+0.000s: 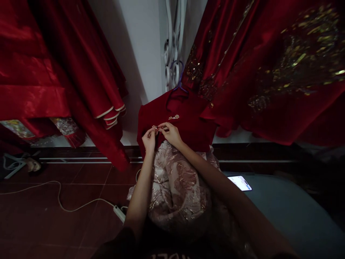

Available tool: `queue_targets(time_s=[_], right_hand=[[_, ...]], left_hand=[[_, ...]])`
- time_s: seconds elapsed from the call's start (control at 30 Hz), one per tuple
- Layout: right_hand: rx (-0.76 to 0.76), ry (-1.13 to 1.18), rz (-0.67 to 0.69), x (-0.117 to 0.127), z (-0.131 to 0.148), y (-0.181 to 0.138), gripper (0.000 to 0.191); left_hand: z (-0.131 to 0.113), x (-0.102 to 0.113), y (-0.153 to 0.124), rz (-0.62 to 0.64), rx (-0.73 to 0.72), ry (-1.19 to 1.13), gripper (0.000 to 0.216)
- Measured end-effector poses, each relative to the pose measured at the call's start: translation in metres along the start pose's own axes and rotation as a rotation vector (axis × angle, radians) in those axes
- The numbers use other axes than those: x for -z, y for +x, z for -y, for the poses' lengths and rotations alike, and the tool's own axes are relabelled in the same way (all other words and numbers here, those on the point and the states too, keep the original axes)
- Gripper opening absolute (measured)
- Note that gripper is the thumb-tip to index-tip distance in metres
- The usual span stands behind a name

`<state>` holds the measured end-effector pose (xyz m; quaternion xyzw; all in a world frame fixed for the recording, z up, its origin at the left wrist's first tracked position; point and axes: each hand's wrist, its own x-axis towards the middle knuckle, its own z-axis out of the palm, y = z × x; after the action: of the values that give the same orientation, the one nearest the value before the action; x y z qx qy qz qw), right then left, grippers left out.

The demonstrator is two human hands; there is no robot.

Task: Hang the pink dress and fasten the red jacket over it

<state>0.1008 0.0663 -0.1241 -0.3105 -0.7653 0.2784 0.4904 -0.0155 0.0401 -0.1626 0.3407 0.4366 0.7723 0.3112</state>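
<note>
A dark red garment top [194,124] hangs in front of me on a purple hanger [180,84]. A patterned, shiny pinkish skirt part [178,176] spreads below it towards my lap. One beaded ornament [174,117] sits on the red cloth at the chest. Just below it, my left hand [150,139] pinches the left side of a second beaded fastener [155,128]. My right hand [170,133] has its fingertips closed at the right side of that same fastener. The fingers cover part of it.
Red garments [78,61] hang at the left, and red sequined garments [269,79] at the right. A lit phone [240,183] lies on a grey-green surface [285,212]. A white cable [78,208] runs over the tiled floor to a power strip [119,213]. Shoes [32,164] stand far left.
</note>
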Motion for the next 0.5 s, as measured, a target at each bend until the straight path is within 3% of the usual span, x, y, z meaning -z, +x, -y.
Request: queue_targets(time_s=[0.5], right_hand=[[0.021,-0.026,-0.015,-0.0035,-0.0026,-0.0029,0.019]], left_hand=[[-0.0019,0.0040,-0.0005,0.093,-0.090,0.182,0.023]])
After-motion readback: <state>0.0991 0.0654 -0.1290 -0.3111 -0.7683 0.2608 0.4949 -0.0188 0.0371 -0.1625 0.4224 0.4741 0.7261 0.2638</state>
